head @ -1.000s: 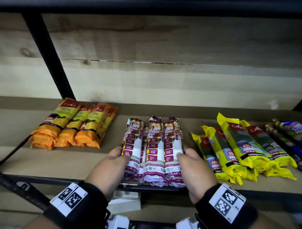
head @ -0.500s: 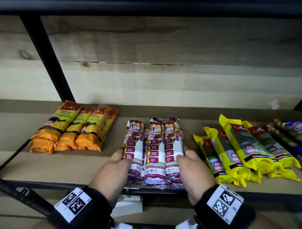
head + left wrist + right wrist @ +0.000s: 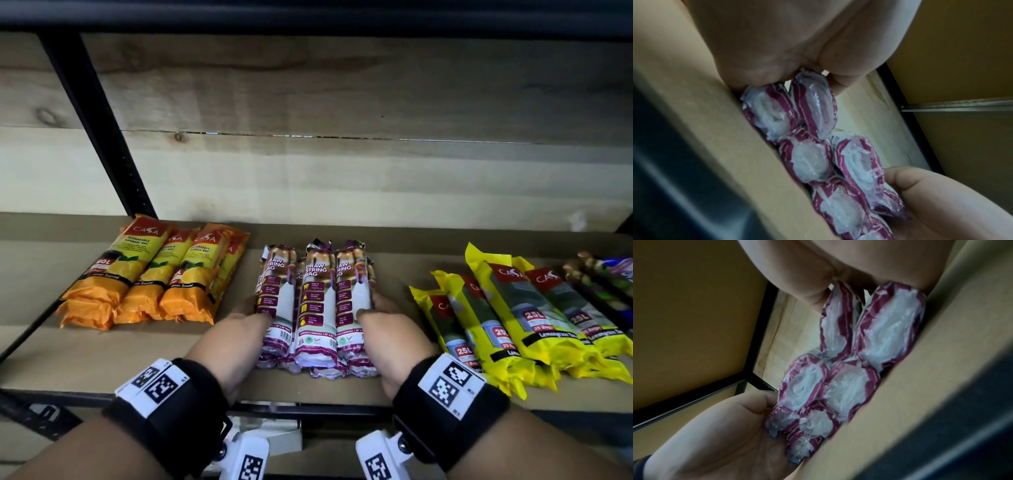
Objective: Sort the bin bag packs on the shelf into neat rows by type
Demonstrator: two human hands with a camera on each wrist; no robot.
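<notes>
A bundle of purple-and-white draw string bag packs (image 3: 315, 308) lies stacked in two layers at the middle of the shelf (image 3: 102, 356). My left hand (image 3: 248, 310) presses its left side with the thumb over the top pack. My right hand (image 3: 373, 306) clasps its right side the same way. The left wrist view shows the pack ends (image 3: 809, 160) squeezed between my left hand (image 3: 797, 48) and right hand (image 3: 941, 203). In the right wrist view the same ends (image 3: 846, 386) sit between my right hand (image 3: 838, 264) and left hand (image 3: 725, 434).
Orange 60L packs (image 3: 150, 274) lie in a row on the left. Yellow 25L packs (image 3: 520, 315) lie on the right, with dark packs (image 3: 603, 274) beyond them. A black upright post (image 3: 99, 126) stands at the back left. The shelf's front rail (image 3: 308, 407) runs just under my wrists.
Both hands have pushed the draw string bundle a little deeper onto the shelf, away from the front edge. The grip on its two sides is unchanged.
</notes>
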